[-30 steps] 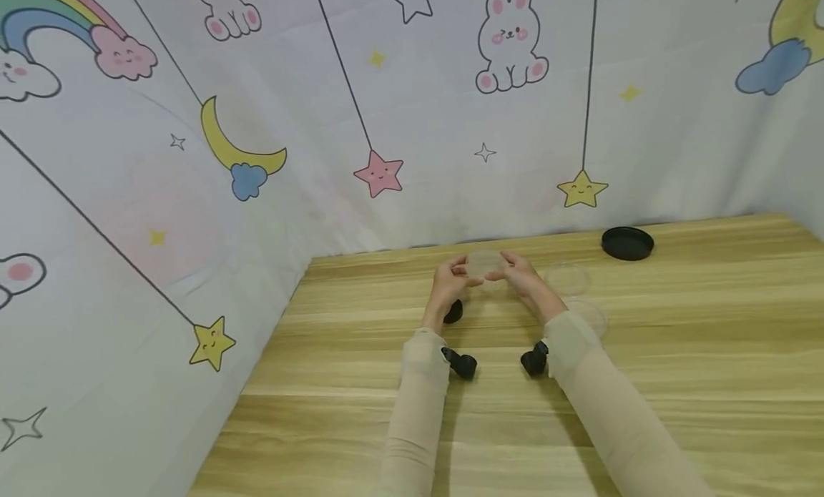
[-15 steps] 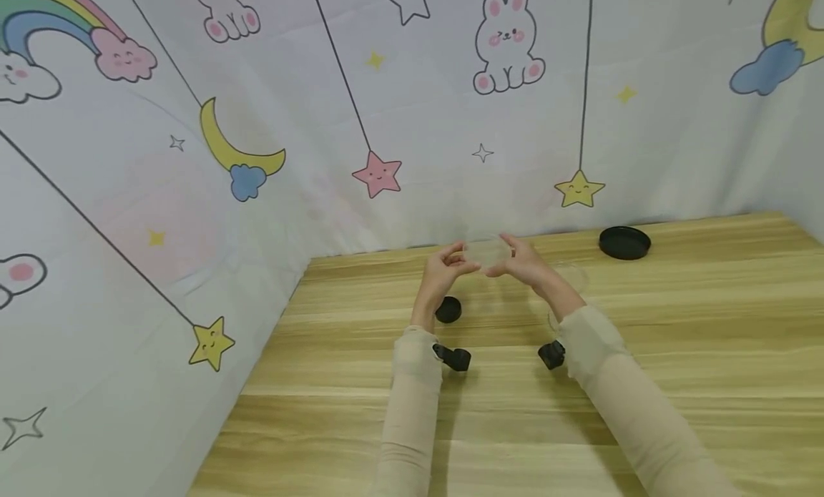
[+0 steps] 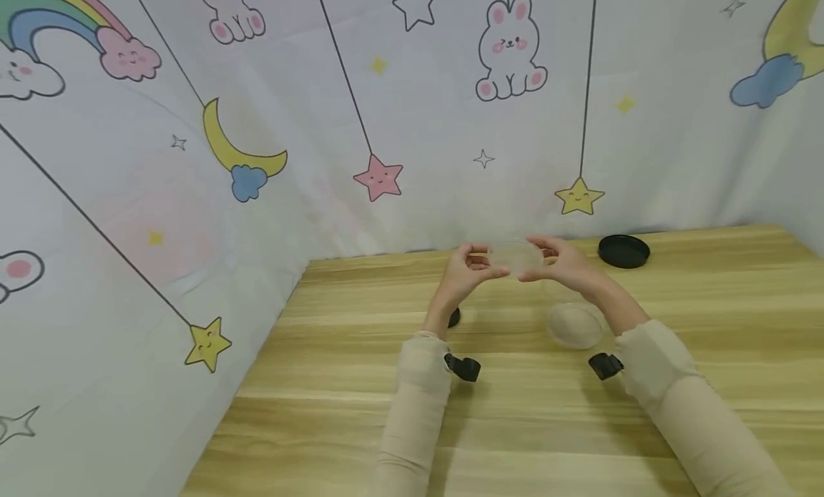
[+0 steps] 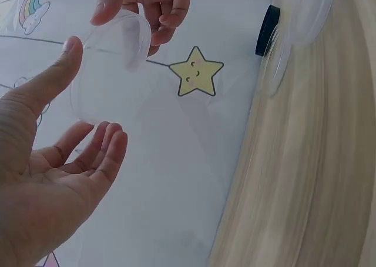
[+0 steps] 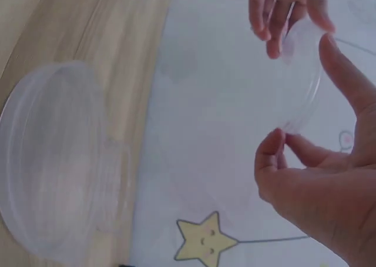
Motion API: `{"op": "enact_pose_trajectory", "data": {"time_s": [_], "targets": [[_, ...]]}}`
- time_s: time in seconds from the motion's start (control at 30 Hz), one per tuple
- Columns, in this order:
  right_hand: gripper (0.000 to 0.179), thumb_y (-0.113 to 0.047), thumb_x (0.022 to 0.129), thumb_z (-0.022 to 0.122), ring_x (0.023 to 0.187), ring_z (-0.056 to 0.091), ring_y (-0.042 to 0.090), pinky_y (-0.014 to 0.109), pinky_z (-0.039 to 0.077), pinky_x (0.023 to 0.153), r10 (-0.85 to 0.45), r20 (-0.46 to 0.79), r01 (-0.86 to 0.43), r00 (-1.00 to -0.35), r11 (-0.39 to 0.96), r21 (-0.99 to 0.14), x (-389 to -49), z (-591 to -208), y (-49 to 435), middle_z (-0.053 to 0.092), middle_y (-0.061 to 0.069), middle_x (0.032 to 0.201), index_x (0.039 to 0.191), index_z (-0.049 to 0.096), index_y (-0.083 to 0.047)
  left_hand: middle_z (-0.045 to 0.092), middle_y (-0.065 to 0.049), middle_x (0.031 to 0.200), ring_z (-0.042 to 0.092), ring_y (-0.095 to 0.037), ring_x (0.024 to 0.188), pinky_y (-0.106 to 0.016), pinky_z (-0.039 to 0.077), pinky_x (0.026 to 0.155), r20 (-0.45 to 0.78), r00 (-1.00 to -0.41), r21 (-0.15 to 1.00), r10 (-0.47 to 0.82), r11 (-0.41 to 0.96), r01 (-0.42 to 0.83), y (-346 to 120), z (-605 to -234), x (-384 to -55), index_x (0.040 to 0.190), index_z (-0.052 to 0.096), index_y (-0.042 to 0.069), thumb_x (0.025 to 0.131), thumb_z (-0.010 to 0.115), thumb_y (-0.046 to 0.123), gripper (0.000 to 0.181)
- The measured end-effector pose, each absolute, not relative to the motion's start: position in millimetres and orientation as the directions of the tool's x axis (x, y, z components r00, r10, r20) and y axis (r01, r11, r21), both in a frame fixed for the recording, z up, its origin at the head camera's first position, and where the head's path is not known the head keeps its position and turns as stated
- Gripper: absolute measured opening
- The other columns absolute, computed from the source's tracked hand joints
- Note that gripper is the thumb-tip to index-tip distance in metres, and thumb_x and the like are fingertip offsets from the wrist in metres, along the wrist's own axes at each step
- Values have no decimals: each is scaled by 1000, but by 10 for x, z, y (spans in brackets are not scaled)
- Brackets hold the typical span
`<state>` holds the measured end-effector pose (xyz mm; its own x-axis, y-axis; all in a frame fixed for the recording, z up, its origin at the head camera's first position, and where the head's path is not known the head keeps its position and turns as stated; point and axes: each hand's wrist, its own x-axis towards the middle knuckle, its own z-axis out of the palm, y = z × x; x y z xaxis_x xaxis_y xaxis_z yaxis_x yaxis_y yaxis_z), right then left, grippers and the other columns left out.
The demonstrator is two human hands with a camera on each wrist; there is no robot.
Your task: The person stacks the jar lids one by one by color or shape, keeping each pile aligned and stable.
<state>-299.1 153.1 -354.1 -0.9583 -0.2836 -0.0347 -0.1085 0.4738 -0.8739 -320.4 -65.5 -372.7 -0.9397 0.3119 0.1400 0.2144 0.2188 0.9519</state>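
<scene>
A clear, shallow round plastic dish (image 3: pixel 515 257) is held up in both hands above the far part of the table. My left hand (image 3: pixel 465 277) grips its left rim, thumb on one side and fingers on the other, as the left wrist view also shows. On the opposite rim, my right hand (image 3: pixel 569 267) pinches the dish in the same way. Seen from the right wrist, the dish (image 5: pixel 302 79) is tilted nearly edge-on between the two hands. Its transparent wall makes much of its outline faint.
Another clear round dish (image 3: pixel 575 327) lies on the wooden table (image 3: pixel 360 354) below the right wrist, with a further clear piece (image 5: pixel 117 184) beyond it. A black round tray (image 3: pixel 623 251) stands by the back curtain. A small black disc (image 3: pixel 454 317) is partly hidden behind the left wrist.
Both hands have shifted to the right with the dish, also rising a little from a second ago. The right forearm has swung right, uncovering the clear dish on the table.
</scene>
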Motion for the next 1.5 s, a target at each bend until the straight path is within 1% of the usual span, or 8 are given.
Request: {"op": "enact_pose_trajectory", "data": {"time_s": [0.1,0.27,0.47,0.57,0.8,0.93,1.23,1.5], "targets": [[91,-37,84,76,138,29,43,62,38,101,-289,-24,-135,-957,516,-846,-2906,-3497,1706,27,24,155,155,25,-11,58,-11,123,58,-17,102,-31,53,86,151,-924,941,352,235,243,-506,-3695,-3148,132,51,10,83,79,20,58],[90,-38,82,77,130,39,40,58,43,97,-304,-13,-177,-953,588,-789,-2770,-3454,1935,38,23,147,153,30,-10,50,-9,141,55,-13,106,-28,51,90,175,-890,927,422,234,294,-317,-3708,-3073,142,46,12,81,79,15,70],[84,-30,82,78,120,44,36,46,49,90,-322,-1,-198,-947,585,-786,-2679,-3539,2123,42,21,138,150,34,-8,50,-13,141,58,-31,112,-21,48,92,180,-864,903,470,270,335,-158,-3773,-3005,148,42,10,78,81,14,80],[82,-25,83,78,113,46,33,36,51,82,-327,-9,-190,-945,571,-799,-2661,-3584,2192,45,21,133,149,34,-5,50,-16,136,57,-33,111,-20,47,91,188,-852,889,489,283,359,-86,-3812,-2994,146,45,8,78,81,14,77],[81,-20,81,79,106,47,29,31,50,74,-357,-12,-203,-934,559,-804,-2622,-3704,2323,41,21,139,146,35,-2,49,-16,133,58,-24,103,-17,45,85,157,-824,869,544,321,377,34,-3926,-2967,140,52,9,76,83,16,71],[80,-15,79,79,98,47,23,28,51,71,-386,-14,-203,-922,515,-833,-2618,-3803,2363,41,21,135,144,36,2,50,-17,127,54,-13,95,-16,44,82,137,-819,850,557,359,386,74,-4007,-2945,140,52,6,74,85,16,74],[83,-16,77,82,106,51,28,29,47,78,-441,-74,-188,-895,522,-832,-2631,-4058,2437,39,30,141,141,36,7,52,-5,119,46,-7,95,-16,42,78,10,-844,796,536,507,332,153,-4163,-2885,131,57,1,70,88,22,71],[85,-19,78,82,110,53,31,32,47,84,-463,-136,-157,-876,540,-827,-2704,-4155,2465,35,29,145,143,33,5,51,-6,121,45,-7,99,-17,41,82,-11,-845,789,534,524,320,170,-4271,-2903,127,54,3,70,89,24,70]]}}
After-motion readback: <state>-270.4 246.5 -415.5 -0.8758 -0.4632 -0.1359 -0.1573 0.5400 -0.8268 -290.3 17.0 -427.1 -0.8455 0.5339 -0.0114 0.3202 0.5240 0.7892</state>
